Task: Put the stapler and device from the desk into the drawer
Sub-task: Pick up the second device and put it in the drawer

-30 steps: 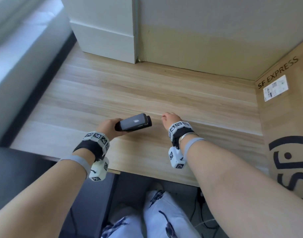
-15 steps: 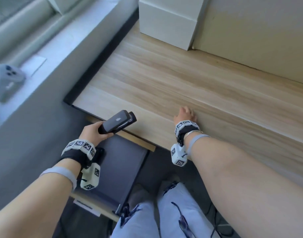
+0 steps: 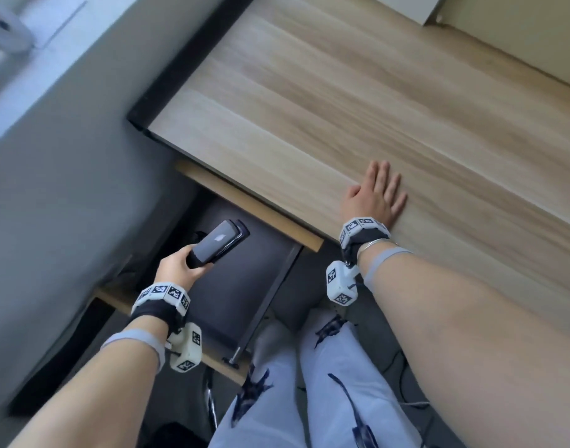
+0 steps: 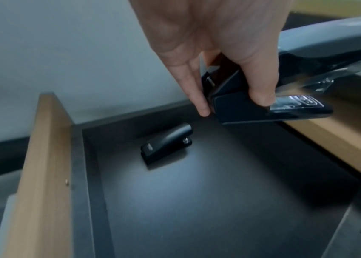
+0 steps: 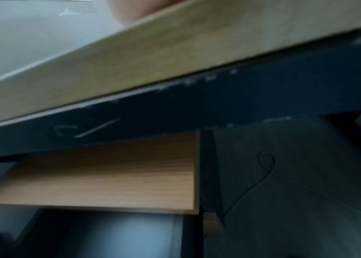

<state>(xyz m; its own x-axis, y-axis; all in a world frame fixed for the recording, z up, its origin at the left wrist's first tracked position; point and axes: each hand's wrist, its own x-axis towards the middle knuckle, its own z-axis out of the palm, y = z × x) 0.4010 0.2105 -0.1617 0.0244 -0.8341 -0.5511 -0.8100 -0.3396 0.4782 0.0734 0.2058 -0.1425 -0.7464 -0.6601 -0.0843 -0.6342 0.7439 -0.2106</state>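
My left hand (image 3: 193, 266) grips the back end of a grey-and-black stapler (image 3: 219, 242) and holds it in the air above the open drawer (image 3: 241, 295). In the left wrist view, my fingers (image 4: 261, 97) curl round the stapler (image 4: 296, 97) at the drawer's far side. A small black device (image 4: 166, 144) lies on the dark drawer floor (image 4: 197, 200), below and apart from the stapler. My right hand (image 3: 377, 195) lies flat, fingers straight, on the wooden desk (image 3: 341, 92) near its front edge, holding nothing.
The drawer's wooden front (image 4: 40, 174) juts out under the desk's left end. A grey wall and a sill with a grey object (image 3: 2, 30) run along the left. My legs (image 3: 309, 383) are under the desk, beside the drawer. Cables lie on the floor.
My left hand has carried the stapler off the desk, leftward and down over the open drawer. My right hand has flattened on the desk near its edge.
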